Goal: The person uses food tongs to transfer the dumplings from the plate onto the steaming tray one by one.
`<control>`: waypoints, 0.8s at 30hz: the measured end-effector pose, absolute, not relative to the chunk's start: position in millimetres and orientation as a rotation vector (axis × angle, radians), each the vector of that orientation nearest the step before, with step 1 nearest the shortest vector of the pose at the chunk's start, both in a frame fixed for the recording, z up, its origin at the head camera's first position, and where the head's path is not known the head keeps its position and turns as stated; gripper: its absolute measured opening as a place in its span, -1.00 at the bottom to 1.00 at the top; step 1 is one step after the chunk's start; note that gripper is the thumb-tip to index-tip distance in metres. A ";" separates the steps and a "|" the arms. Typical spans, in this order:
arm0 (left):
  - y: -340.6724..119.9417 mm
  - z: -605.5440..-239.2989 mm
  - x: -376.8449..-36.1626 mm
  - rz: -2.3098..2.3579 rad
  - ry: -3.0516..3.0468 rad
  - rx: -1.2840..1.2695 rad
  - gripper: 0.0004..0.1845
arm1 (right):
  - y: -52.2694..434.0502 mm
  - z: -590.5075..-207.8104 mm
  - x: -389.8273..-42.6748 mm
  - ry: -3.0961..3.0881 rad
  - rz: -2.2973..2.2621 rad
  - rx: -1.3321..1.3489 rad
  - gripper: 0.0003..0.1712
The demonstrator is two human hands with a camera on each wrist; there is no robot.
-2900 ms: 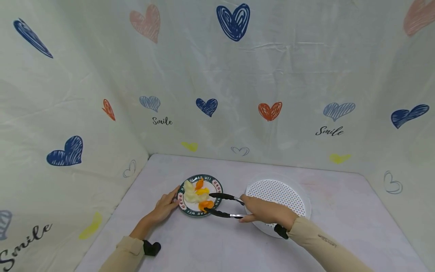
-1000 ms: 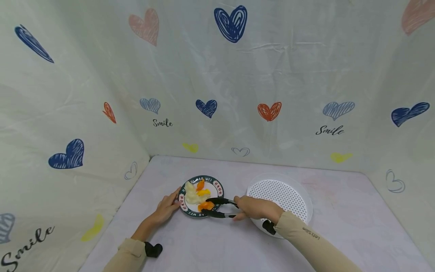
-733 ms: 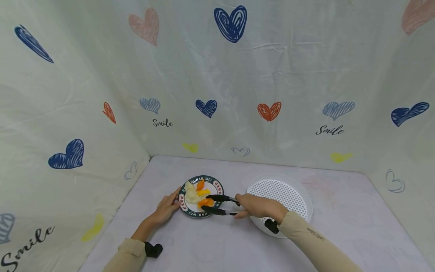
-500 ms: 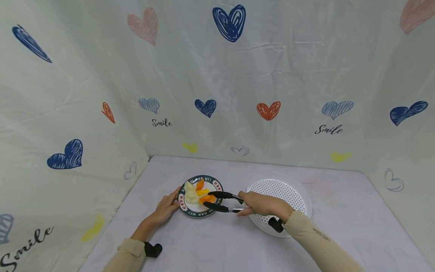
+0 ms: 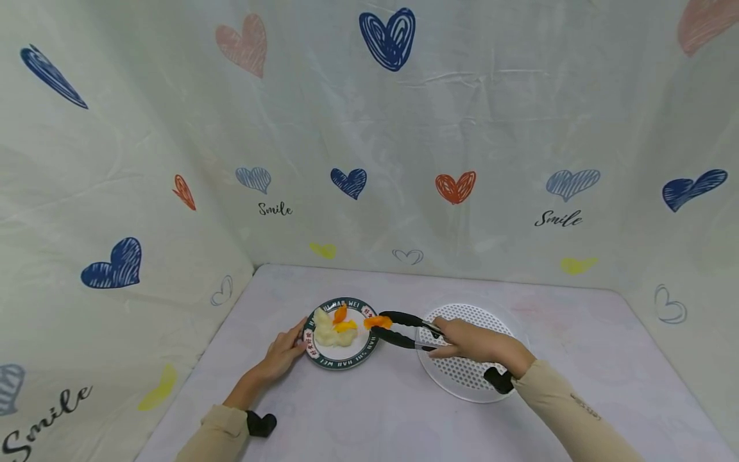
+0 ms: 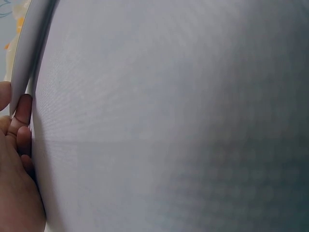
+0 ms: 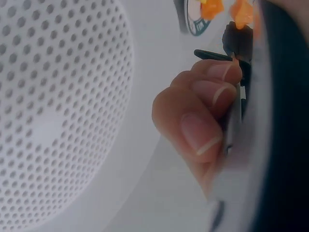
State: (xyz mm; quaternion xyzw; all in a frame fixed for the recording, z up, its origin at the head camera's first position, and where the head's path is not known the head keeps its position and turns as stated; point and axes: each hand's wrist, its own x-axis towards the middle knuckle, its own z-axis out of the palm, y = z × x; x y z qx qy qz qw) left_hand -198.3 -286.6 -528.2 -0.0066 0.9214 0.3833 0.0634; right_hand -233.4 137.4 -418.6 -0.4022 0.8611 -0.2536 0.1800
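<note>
- right hand (image 5: 470, 339) fingers (image 7: 207, 104) are curled round the black tongs (image 5: 404, 328), squeezing them shut; nails and knuckles show plainly in the right wrist view.
- tong tips pinch one orange dumpling (image 5: 378, 321), lifted clear of the food and hanging over the right rim of the green-rimmed plate (image 5: 323, 358), between that plate and the white perforated tray (image 5: 473, 378).
- left hand (image 5: 283, 351) steadies the plate's near-left edge: fingertips (image 6: 21, 108) pressed against the rim, only slightly bent, thumb on top. grip looks light, more a brace than a clasp.
- on the plate: pale dumplings (image 5: 326, 333) in a clump, two more orange or yellow pieces (image 5: 342, 319) beside them.
- judgement on the carry: even squeeze matters; too hard may tear the soft skin, too slack and the piece slips before it is over the tray.
- judgement: keep tips level and travel low over the lilac table (image 5: 346, 410), clear the tray's raised rim, then ease the squeeze off only once the piece sits on the mesh.
- judgement: left hand bracing helps; the plate should not skid.
</note>
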 end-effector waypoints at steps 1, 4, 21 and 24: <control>-286.8 -528.3 -198.2 1.159 2.786 -0.014 -0.33 | 141.7 -418.2 -233.5 2.441 -0.721 -1.130 -0.45; -287.0 -529.2 -198.7 1.145 2.790 -0.009 -0.33 | 155.1 -415.9 -232.6 2.457 -0.740 -1.104 -0.45; -285.9 -526.0 -197.8 1.151 2.771 -0.021 -0.32 | 223.8 -423.8 -232.8 2.504 -0.848 -0.875 -0.55; -286.4 -526.3 -197.3 1.154 2.774 -0.007 -0.33 | 230.9 -427.1 -233.0 2.511 -0.856 -0.840 -0.57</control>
